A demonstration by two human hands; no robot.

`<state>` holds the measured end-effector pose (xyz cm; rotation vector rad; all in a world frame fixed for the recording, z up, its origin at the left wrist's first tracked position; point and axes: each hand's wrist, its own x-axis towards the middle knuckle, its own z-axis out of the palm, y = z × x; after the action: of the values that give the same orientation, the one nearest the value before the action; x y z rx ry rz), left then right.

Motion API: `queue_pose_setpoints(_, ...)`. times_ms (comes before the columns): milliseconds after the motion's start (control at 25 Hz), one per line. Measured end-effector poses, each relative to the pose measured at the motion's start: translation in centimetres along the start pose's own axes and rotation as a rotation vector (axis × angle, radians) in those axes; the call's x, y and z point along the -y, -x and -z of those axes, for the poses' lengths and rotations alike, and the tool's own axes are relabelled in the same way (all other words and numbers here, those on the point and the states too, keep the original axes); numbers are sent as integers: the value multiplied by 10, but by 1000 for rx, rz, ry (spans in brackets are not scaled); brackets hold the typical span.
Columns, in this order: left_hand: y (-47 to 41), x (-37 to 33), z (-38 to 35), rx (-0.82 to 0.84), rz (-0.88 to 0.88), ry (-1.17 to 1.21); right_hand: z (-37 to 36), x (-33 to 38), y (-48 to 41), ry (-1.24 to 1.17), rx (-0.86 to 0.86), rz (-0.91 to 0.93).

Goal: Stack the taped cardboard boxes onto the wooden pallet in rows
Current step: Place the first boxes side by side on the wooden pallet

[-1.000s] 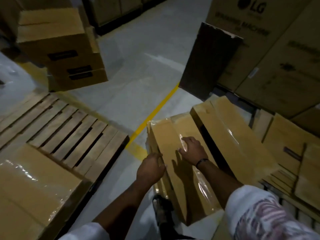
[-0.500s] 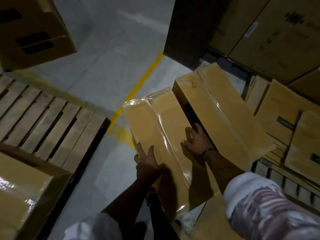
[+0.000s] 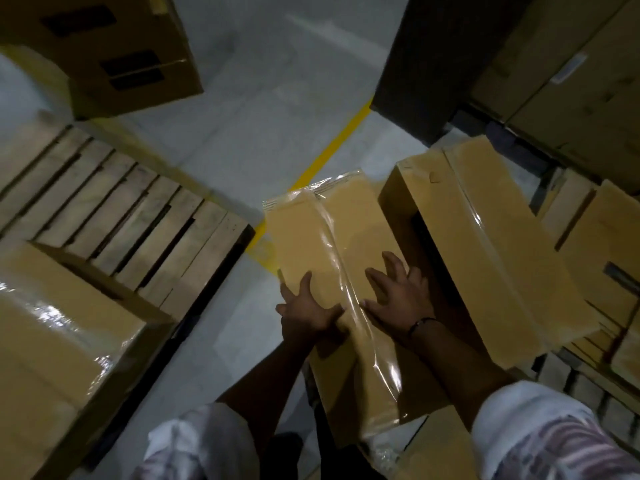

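Note:
A long cardboard box (image 3: 322, 244) with clear tape down its middle lies in front of me, between the pallet and a pile of boxes. My left hand (image 3: 304, 313) rests on its top at the left edge, fingers spread. My right hand (image 3: 398, 296) lies flat on the right half of the top, fingers splayed, a dark band on the wrist. The wooden pallet (image 3: 121, 209) stretches across the left, mostly bare slats. One taped box (image 3: 59, 341) sits on its near corner.
A second taped box (image 3: 491, 244) lies tilted just right of my hands, on more boxes (image 3: 606, 237). A yellow floor line (image 3: 339, 147) runs away ahead. Stacked cartons (image 3: 114, 53) stand far left; a dark panel (image 3: 426, 64) and large cartons (image 3: 571, 81) wall the right.
My view has tipped down and come closer to the box. Both hands have shifted along the box top toward its near half, and their fingers have spread wider.

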<state>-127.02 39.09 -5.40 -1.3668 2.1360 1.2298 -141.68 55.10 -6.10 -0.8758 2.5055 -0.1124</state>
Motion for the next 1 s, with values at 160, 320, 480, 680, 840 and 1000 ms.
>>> queue_pose_setpoints(160, 9, 6, 57, -135, 44, -8, 31, 64, -11, 21, -44, 82)
queue_pose_setpoints(320, 25, 38, 137, -286, 130, 21, 47, 153, -25, 70, -32, 301)
queue_pose_setpoints(480, 36, 88, 206, -400, 252, 121, 48, 251, -36, 119, 4, 460)
queue_pose_setpoints(680, 31, 155, 280, -477, 346, 180, 35, 360, -51, 192, 21, 593)
queue_pose_setpoints(840, 9, 206, 332, -482, 350, 223, 20, 435, -78, 229, 34, 649)
queue_pose_setpoints(1000, -19, 240, 388, -486, 347, 270, 20, 506, -110, 282, 52, 668)
